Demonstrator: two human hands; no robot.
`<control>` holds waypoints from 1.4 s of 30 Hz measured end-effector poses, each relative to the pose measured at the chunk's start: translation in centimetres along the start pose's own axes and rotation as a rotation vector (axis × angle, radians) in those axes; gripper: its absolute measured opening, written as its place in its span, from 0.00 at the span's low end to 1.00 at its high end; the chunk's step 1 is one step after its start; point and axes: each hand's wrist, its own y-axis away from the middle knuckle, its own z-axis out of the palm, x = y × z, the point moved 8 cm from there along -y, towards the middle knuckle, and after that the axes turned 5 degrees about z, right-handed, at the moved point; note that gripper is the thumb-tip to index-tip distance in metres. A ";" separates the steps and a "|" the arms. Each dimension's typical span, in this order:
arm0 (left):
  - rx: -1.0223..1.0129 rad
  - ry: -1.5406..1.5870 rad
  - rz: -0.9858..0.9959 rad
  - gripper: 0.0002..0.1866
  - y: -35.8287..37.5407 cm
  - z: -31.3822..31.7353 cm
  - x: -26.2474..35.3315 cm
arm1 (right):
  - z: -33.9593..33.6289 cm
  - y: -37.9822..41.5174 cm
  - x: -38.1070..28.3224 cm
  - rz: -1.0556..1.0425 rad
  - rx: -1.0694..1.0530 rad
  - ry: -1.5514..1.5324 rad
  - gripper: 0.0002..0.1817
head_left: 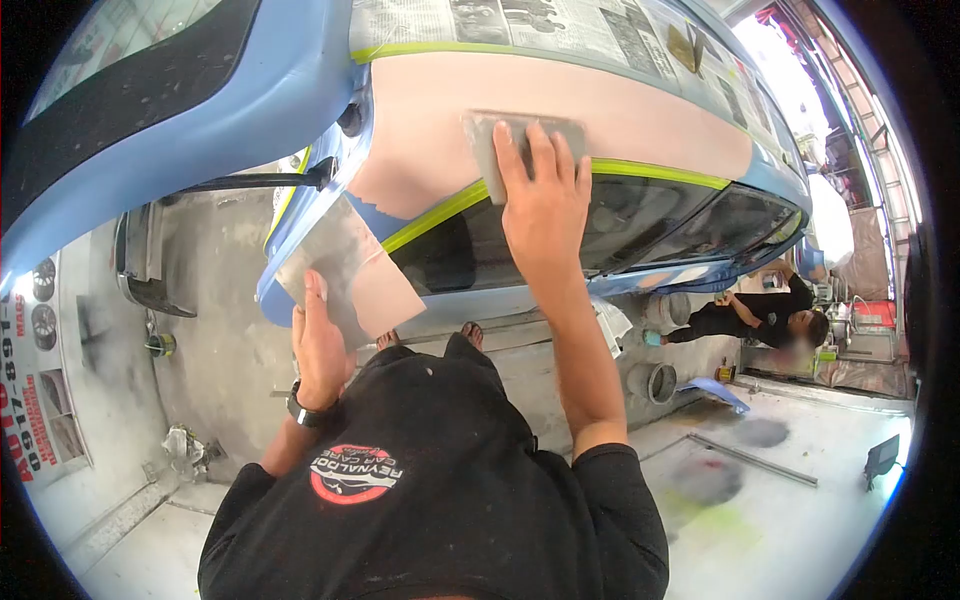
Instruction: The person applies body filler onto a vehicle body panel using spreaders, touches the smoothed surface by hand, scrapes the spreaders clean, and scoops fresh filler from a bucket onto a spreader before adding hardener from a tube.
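Note:
My left hand (322, 345) holds a flat rectangular putty board (345, 265), its thumb on top and its other fingers hidden underneath. Grey and pinkish filler covers the board's face. Under the fingers of my right hand (540, 190) is a flat grey putty spreader (490, 150), laid against the car's roof edge. Smooth pinkish filler (420, 110) coats that part of the blue car (290, 90). Yellow-green masking tape (440, 217) runs along the window's upper edge, just beside my right hand.
Newspaper (560, 25) is taped over the roof. An open tailgate (200, 190) stands at upper left. To the right, a co-worker in black (770, 310) crouches by the car near buckets (655, 382). A blue panel (715, 390) lies on the floor.

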 end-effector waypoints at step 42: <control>0.081 -0.044 -0.069 0.22 0.1 -0.5 -1.3 | 4.2 4.9 -1.0 -0.194 0.007 -0.023 0.30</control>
